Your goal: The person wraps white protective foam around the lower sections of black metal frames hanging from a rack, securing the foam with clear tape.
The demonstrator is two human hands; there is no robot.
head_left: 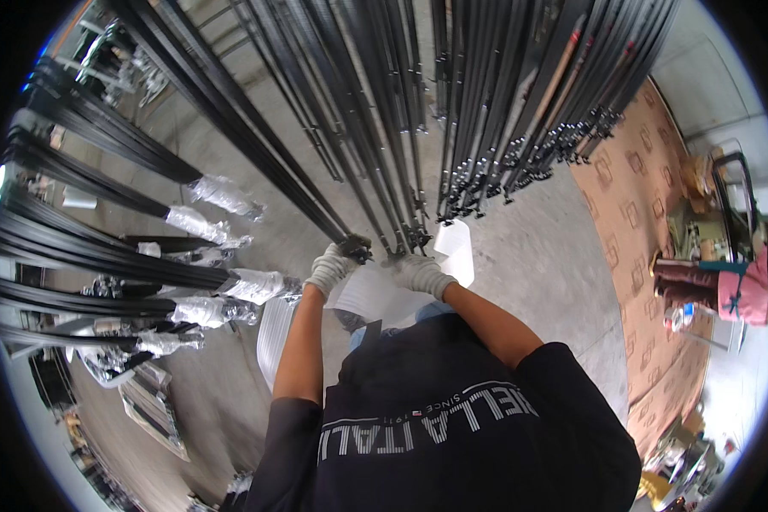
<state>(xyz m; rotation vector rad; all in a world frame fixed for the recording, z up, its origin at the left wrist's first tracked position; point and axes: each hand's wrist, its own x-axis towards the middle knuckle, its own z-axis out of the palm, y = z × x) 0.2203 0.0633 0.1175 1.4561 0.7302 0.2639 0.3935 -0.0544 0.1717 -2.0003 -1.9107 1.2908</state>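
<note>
Black T-shirt (452,465) right up close, pale lettering across it, both forearms stretched ahead! Left hand (331,270), in a white knit glove, presses up to the fittings at the near end of a bundle of long black bars (317,203), fingers curled inward; how tightly they close, I cannot tell. Right hand (422,276), gloved too, sits just right of that bundle, bent over another cluster of bar ends (413,240); its fingertips are hidden, so I cannot call that grip either. White foam-like sheeting (375,294) lies just below the bundle's end. Left of the bundle, more bars (171,269) jut out, tips wrapped in clear plastic film (264,285). Right of it, a dense row of black rods (478,111) flashes shiny fittings; farther right, a brown patterned sheet (640,196), then a person in pink (745,290).
</note>
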